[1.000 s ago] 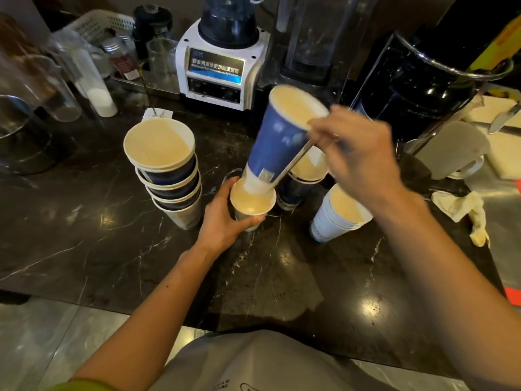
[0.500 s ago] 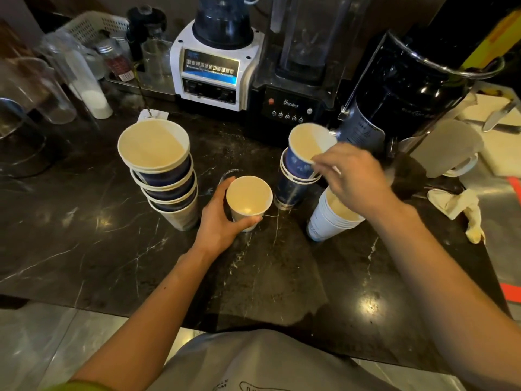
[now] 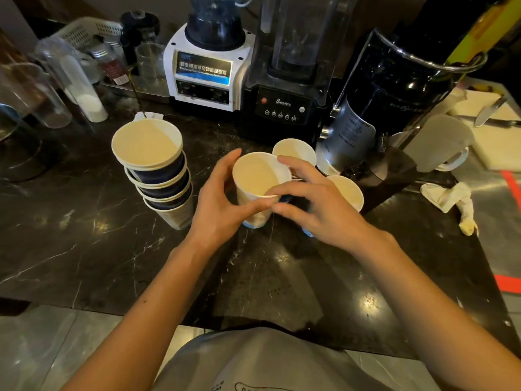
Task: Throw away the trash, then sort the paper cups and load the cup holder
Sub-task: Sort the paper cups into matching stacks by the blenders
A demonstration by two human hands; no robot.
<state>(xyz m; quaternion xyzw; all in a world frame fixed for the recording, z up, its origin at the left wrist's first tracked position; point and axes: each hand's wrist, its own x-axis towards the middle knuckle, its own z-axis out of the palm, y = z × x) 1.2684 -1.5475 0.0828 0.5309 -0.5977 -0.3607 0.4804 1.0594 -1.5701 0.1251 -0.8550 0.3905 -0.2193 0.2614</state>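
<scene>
A small white paper cup stands upright on the black marble counter. My left hand wraps its left side. My right hand has its fingertips on the cup's rim from the right. Behind it stands a blue cup stack. A white cup stack leans at the right, partly hidden by my right hand. At the left a tilted stack of wide blue-and-white cups rests on the counter. No cup holder is in view.
Two blenders and a black machine line the back of the counter. Clear cups and a basket sit at the far left. A crumpled tissue, a frosted mug and a knife lie at the right.
My right hand set the tall blue cup onto the blue stack behind, then came forward to the small white cup. My left hand stayed on that cup.
</scene>
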